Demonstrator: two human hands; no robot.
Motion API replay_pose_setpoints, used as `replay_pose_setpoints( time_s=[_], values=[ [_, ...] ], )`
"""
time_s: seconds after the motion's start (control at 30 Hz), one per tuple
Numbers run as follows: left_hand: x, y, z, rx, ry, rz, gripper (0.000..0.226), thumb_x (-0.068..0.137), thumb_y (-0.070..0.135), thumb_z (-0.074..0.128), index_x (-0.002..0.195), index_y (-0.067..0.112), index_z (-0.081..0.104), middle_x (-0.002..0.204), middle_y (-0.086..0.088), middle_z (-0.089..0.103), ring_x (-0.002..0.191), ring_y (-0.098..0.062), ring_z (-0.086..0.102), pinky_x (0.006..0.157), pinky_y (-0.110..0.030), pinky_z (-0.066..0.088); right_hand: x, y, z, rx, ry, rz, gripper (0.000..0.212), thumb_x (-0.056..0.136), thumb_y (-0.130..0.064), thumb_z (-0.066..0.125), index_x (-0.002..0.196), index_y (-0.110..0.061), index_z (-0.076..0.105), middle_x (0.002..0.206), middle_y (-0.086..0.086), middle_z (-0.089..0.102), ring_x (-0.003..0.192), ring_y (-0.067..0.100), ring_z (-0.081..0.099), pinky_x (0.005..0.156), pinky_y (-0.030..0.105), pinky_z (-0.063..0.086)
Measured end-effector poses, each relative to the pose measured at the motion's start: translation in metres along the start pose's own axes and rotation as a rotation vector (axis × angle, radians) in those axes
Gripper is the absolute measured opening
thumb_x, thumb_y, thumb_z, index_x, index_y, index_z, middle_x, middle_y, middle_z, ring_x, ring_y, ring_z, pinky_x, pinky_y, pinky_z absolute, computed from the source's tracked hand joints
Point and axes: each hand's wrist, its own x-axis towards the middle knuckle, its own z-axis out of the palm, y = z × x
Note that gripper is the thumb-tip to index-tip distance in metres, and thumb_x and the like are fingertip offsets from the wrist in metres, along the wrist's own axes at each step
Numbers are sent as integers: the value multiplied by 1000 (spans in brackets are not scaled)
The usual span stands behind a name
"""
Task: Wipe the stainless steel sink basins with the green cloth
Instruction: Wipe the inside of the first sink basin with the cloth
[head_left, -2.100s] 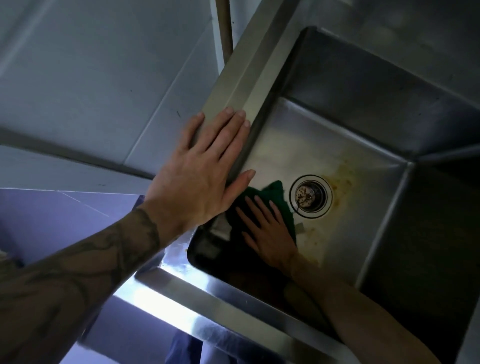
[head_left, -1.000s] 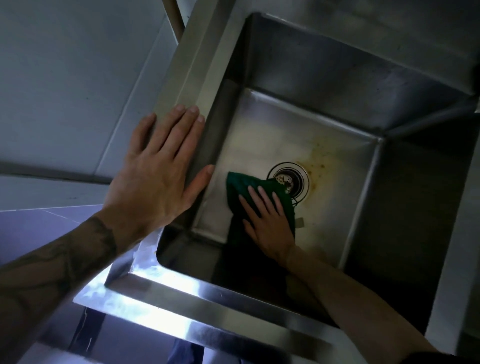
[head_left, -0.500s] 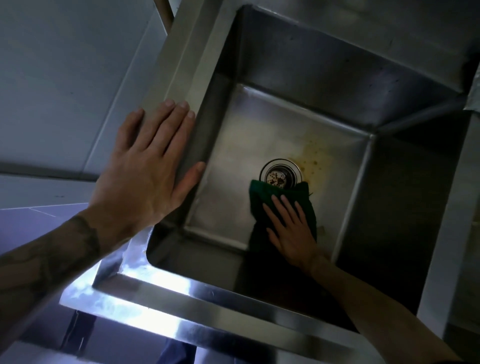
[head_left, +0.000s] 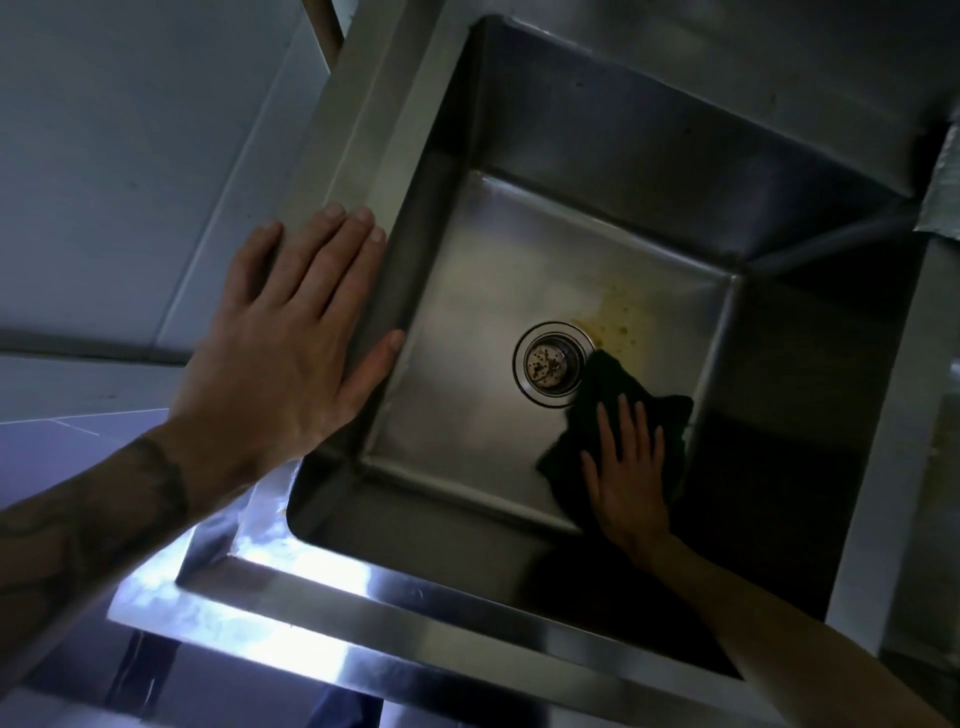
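Head view: one sink basin (head_left: 467, 374), one drain (head_left: 551, 362), one green cloth (head_left: 610, 387) on the basin floor by its right wall, touching the drain. Your right hand (head_left: 628, 486) presses it, fingers straight; your left hand (head_left: 291, 343) lies flat on the left rim.

The scene is dim overall, with cool light from the lower left laying hard glare on the sink's front rim (head_left: 291, 649) and a soft sheen on the basin floor (head_left: 467, 374). The right wall (head_left: 779, 415) sits in deep shadow, so the cloth (head_left: 608, 379) looks nearly black. Straight edges bow toward the borders, and detail is slightly soft.
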Motion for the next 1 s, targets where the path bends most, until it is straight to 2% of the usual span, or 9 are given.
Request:
replay_pose_setpoints(
  time_s=[0.13, 0.23, 0.37, 0.53, 0.63, 0.8, 1.0],
  values=[
    [1, 0, 2, 12, 4, 0, 74, 111, 54, 34, 166, 4, 28, 171, -16, 33, 160, -31, 30, 129, -56, 23, -15, 0, -1, -17, -49, -11, 76, 106, -59, 1, 166, -15, 17, 173, 19, 7, 160, 40, 5, 127, 64, 10],
    [2, 2, 1, 19, 0, -24, 74, 111, 54, 34, 165, 4, 29, 172, -15, 33, 161, -31, 30, 129, -56, 23, 16, -4, -11, 24, 29, 71, 73, 106, -56, 14, 164, -14, 27, 172, 21, 16, 159, 43, 13, 125, 67, 14],
    [0, 1, 1, 17, 6, -12, 73, 111, 54, 35, 165, 5, 30, 172, -14, 34, 161, -30, 30, 129, -55, 23, 41, -12, -13, 73, 107, 188, 71, 105, -54, 24, 165, -16, 26, 173, 18, 15, 161, 37, 10, 127, 64, 10],
    [0, 0, -1, 6, 9, -4, 73, 112, 53, 34, 165, 4, 30, 172, -15, 33, 161, -31, 30, 129, -56, 24, -12, 0, 11, -43, 70, 22, 73, 106, -59, 18, 165, -16, 25, 172, 23, 16, 158, 45, 14, 123, 70, 11],
    [0, -1, -2, -10, 21, 4, 73, 111, 52, 36, 165, 2, 30, 171, -17, 34, 159, -33, 32, 128, -57, 25, 5, 9, 2, -33, 90, 47, 69, 106, -56, 21, 164, -20, 27, 171, 20, 19, 158, 43, 16, 123, 71, 14],
    [1, 0, -3, -34, 32, 7, 72, 111, 50, 39, 163, 1, 33, 169, -18, 37, 158, -35, 35, 127, -57, 27, 53, 22, -12, 40, 167, 196, 67, 107, -53, 23, 165, -19, 25, 174, 15, 15, 161, 34, 9, 126, 65, 14],
    [1, -1, -2, -30, -2, 7, 73, 111, 52, 36, 165, 2, 30, 171, -18, 33, 159, -34, 32, 127, -58, 26, 6, 18, 10, -31, 136, 77, 67, 108, -53, 21, 166, -18, 22, 173, 18, 13, 161, 38, 10, 127, 64, 12]
  ],
)
